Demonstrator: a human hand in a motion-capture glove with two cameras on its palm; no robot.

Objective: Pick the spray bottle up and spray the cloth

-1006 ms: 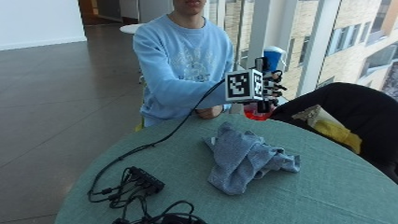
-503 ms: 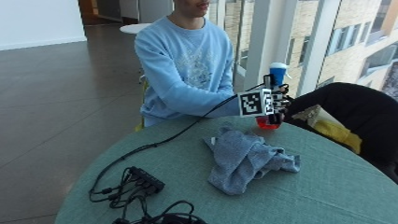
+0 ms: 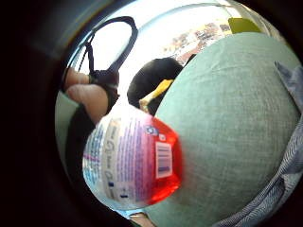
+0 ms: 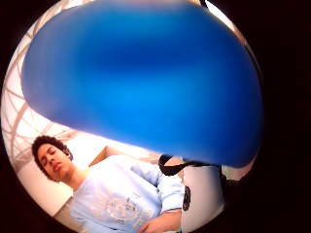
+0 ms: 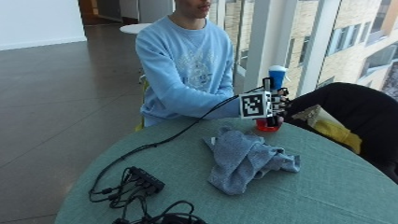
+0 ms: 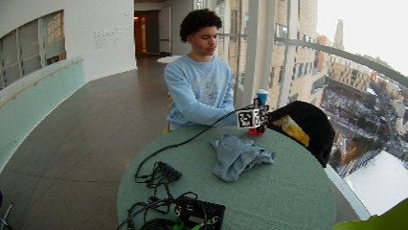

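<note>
The gloved right hand (image 5: pixel 272 105) has its fingers wrapped around the spray bottle (image 5: pixel 272 100), which could miss the cloth (image 5: pixel 247 158) if aimed too high.

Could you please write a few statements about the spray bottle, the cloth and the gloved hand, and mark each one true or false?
1. The gloved right hand is at the spray bottle. True.
2. The bottle has a green cap. False: the top is blue, over a red base.
3. The cloth lies crumpled on the table. True.
4. The cloth is draped over the bottle. False: it lies apart from it, nearer the table's middle.
5. A black bundle of cables lies on the table. True.
</note>
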